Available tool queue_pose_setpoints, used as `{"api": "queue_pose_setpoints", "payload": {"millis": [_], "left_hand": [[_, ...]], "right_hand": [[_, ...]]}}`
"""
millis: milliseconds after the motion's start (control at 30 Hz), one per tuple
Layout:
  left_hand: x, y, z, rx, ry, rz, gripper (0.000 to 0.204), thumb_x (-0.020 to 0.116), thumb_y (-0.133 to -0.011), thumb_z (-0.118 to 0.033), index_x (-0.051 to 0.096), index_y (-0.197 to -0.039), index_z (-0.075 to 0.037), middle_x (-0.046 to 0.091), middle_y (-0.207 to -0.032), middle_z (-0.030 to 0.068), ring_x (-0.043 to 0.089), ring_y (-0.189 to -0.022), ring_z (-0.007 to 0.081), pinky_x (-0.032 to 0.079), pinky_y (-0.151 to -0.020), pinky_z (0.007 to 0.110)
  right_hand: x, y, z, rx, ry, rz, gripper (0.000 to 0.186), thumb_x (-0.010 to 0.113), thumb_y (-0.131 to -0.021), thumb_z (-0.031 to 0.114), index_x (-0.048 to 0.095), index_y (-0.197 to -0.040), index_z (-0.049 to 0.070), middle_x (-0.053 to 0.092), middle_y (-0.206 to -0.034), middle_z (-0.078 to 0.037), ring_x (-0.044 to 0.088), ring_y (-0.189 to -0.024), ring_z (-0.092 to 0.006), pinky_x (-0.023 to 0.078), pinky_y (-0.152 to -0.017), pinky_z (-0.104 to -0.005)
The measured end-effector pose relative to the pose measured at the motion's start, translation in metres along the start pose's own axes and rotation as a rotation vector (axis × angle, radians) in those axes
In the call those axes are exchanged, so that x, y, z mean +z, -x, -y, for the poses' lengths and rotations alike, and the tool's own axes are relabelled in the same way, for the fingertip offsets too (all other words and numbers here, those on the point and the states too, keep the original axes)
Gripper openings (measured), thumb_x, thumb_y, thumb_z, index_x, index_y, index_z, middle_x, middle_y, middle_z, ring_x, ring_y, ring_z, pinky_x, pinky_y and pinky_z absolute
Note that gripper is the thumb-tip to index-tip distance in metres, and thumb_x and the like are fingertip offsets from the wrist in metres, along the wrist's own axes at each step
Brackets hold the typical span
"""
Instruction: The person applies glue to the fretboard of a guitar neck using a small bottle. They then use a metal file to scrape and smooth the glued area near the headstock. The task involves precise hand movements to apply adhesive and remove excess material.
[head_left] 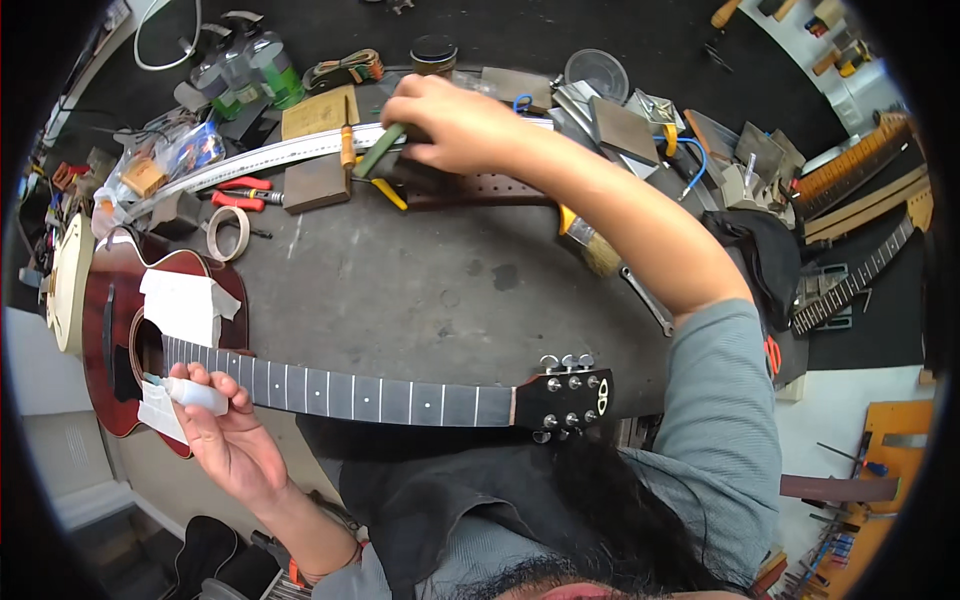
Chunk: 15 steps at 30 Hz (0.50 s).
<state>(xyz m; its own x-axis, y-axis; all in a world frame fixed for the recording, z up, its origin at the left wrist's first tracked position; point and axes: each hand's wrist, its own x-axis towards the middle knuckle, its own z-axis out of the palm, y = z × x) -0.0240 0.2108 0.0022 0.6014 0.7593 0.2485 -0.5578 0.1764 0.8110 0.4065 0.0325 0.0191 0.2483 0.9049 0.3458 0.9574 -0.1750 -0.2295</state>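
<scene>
My left hand (236, 445) is closed around a small white squeeze bottle (203, 397) with a thin bluish tip. It hovers by the soundhole end of an acoustic guitar's fretboard (380, 400). White paper (180, 305) covers part of the reddish-brown guitar body (100, 330) on both sides of the fretboard. Tuning machines show on the black headstock (575, 398). Stretched to the far side of the bench, my right hand (440, 122) grips the upper end of a narrow green block (379, 152). Its fingertips are partly hidden.
Along the bench's far side lie a long ruler (280, 150), red-handled pliers (240, 194), a brown block (317, 184) and a brush (592, 245). A tape roll (228, 233) sits beside the guitar body. Spray bottles (270, 68) stand at the back left; a loose fretboard neck (855, 275) is at right.
</scene>
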Motion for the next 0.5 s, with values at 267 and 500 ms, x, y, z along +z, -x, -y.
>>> {"api": "queue_pose_setpoints", "payload": {"millis": [267, 500], "left_hand": [[-0.01, 0.012, -0.002, 0.0, -0.035, 0.072, 0.048, 0.056, -0.123, -0.021, 0.045, -0.164, 0.001, 0.06, -0.146, 0.0107, 0.062, -0.119, 0.0198, 0.056, -0.101, 0.034], [-0.001, 0.008, 0.008, -0.033, -0.046, 0.055, 0.045, 0.055, -0.123, -0.023, 0.047, -0.161, 0.001, 0.061, -0.143, 0.0092, 0.063, -0.115, 0.019, 0.057, -0.098, 0.034]], "right_hand": [[-0.075, 0.01, -0.021, 0.205, 0.269, -0.286, 0.04, 0.078, -0.103, 0.04, 0.074, -0.129, 0.01, 0.073, -0.126, -0.013, 0.071, -0.123, -0.0372, 0.061, -0.102, -0.0492], [-0.033, 0.191, 0.027, 0.392, 0.536, 0.082, 0.041, 0.083, -0.099, 0.036, 0.071, -0.122, 0.006, 0.071, -0.116, -0.013, 0.069, -0.119, -0.0308, 0.054, -0.098, -0.0477]]}}
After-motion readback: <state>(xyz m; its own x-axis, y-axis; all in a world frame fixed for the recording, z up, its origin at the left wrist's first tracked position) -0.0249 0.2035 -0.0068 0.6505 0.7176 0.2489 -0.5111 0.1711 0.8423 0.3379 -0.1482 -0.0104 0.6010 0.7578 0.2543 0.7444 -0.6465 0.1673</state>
